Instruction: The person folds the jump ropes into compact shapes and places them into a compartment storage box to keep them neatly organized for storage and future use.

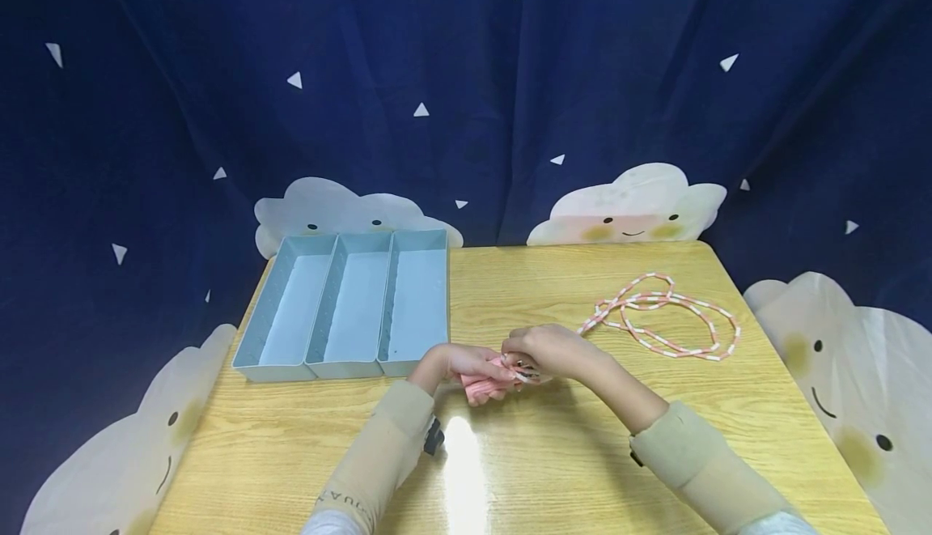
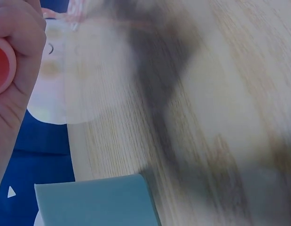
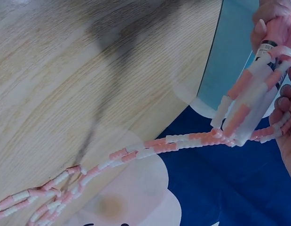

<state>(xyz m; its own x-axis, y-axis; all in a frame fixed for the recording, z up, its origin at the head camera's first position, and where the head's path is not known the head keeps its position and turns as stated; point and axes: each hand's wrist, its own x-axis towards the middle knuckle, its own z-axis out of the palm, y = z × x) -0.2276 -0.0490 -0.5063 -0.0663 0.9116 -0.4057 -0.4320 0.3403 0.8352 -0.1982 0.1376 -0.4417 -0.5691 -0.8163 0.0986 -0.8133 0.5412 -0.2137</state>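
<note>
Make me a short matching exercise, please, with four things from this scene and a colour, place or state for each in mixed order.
Things:
1. Rope
2. Tray
3. Curtain
4. Handles

Descriptions:
A. Dark blue, hanging behind the table
B. Held in the left hand
C. Pink and white, partly looped on the table
D. Plain light blue

Pairs: 1-C, 2-D, 3-A, 4-B
</note>
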